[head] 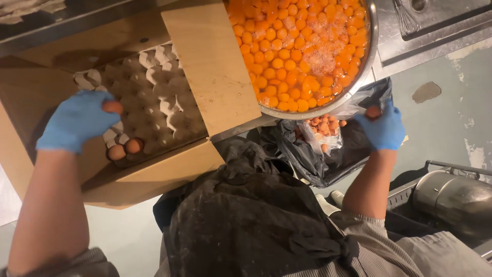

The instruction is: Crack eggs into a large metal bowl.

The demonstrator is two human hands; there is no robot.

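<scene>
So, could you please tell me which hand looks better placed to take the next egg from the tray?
Left, probably. The left hand is already over the egg tray holding an egg, beside two remaining eggs. The right hand is over the black bag with eggshell.

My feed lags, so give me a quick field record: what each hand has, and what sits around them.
left hand: blue glove, grip on a brown egg over the grey pulp egg tray
right hand: blue glove, holding a brown eggshell piece above the black plastic waste bag
tray contents: two brown eggs
large round steel bowl: full of orange yolks
tray holder: open cardboard box
</scene>
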